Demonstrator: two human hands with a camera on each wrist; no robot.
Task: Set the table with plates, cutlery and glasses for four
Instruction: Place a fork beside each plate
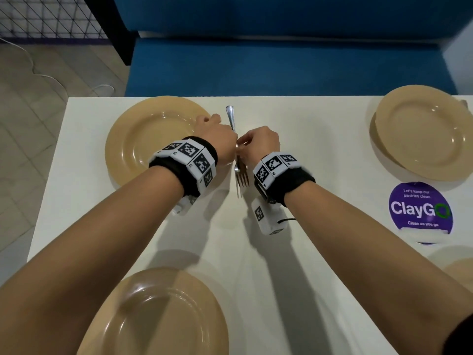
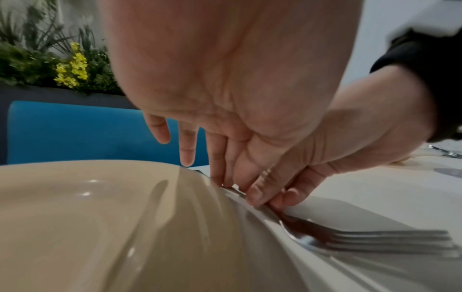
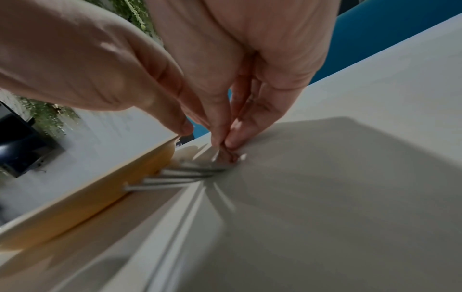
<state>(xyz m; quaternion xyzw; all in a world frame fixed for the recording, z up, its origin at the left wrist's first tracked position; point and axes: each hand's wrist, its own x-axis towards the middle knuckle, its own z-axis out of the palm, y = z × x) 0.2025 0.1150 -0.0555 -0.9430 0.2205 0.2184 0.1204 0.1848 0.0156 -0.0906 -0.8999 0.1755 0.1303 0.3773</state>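
Note:
A fork (image 1: 242, 180) lies over a spoon (image 1: 236, 169) on the white table (image 1: 307, 149), just right of the far-left tan plate (image 1: 120, 149). Their handles (image 1: 230, 114) point away from me. My left hand (image 1: 217, 131) comes down beside the plate rim (image 2: 75, 217) and pinches the handles (image 2: 235, 190) between thumb and fingers, its outer two fingers held straight. My right hand (image 1: 257, 143) pinches the same pair nearer the fork's neck (image 3: 225, 145). The fork tines (image 2: 390, 241) and spoon bowl (image 2: 297, 235) rest on the table.
A second tan plate (image 1: 153, 316) sits near me on the left. Stacked tan plates (image 1: 422, 131) stand at the far right, and another plate's edge (image 1: 460, 272) shows at the right. A purple round sticker (image 1: 419, 208) is on the table. A blue bench (image 1: 256, 67) runs behind the far edge.

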